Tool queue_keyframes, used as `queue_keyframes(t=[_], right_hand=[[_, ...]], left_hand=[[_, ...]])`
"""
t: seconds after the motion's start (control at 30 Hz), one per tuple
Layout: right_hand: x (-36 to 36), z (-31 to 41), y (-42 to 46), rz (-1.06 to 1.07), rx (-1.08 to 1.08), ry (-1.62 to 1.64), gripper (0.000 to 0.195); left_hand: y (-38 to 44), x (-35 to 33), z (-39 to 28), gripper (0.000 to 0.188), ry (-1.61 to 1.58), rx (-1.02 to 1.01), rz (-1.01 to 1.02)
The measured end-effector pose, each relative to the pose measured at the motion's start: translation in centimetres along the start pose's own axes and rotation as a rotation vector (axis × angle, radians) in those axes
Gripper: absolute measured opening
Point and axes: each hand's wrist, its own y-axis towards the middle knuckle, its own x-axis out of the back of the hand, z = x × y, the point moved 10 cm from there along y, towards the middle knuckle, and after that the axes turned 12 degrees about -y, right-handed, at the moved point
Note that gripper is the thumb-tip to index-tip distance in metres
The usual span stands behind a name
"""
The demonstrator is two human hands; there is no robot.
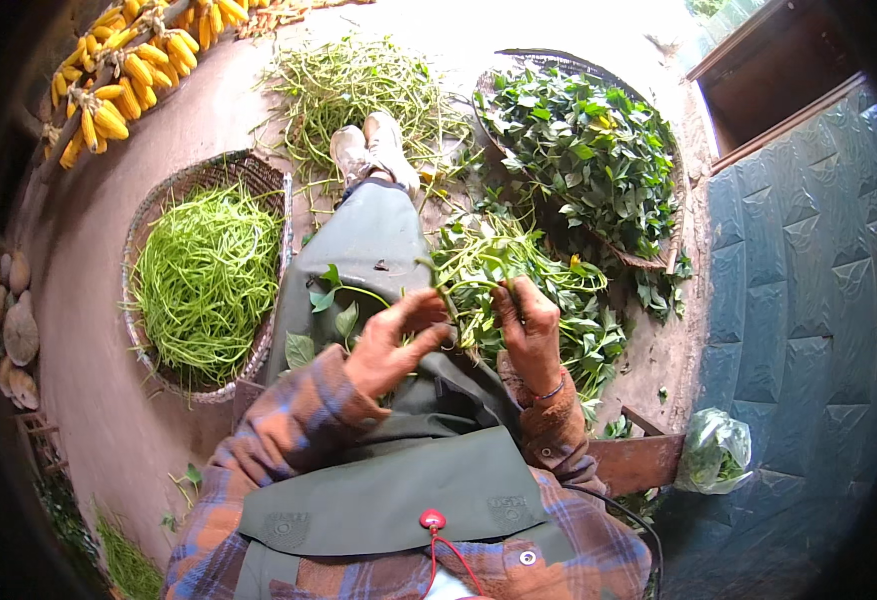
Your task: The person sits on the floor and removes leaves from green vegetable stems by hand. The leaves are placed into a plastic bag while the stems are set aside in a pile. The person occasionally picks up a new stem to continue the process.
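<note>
My right hand (pixel 532 326) pinches a green vine stem (pixel 476 285) between thumb and fingertips, above my lap. Facing it, my left hand (pixel 397 341) has thumb and forefinger apart, their tips beside a darker part of the vine; whether its hidden fingers grip anything is unclear. Heart-shaped leaves (pixel 324 300) on a thin stalk show just left of that hand, over the dark green waterproof apron (pixel 363 232) on my legs. Beyond my right hand, a heap of leafy vines (pixel 558 277) lies against my right leg, partly hidden by the hand.
A woven basket (pixel 129 262) of green stalks (pixel 210 281) stands at left. Stripped vines (pixel 363 90) lie around my shoes. A large basket (pixel 483 135) of leaves (pixel 596 157) is at far right, near a blue panelled door (pixel 791 262). A plastic bag (pixel 716 454) rests by the wooden seat (pixel 637 463).
</note>
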Motion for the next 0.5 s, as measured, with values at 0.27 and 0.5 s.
queue_keyframes(t=[0.27, 0.5], right_hand=[[0.1, 3.3, 0.2, 0.026, 0.266, -0.220, 0.009], [-2.1, 1.9, -0.8, 0.192, 0.228, -0.295, 0.009]], left_hand=[[0.9, 1.4, 2.5, 0.024, -0.114, 0.067, -0.155], [0.8, 2.8, 3.3, 0.021, -0.154, 0.115, -0.150]])
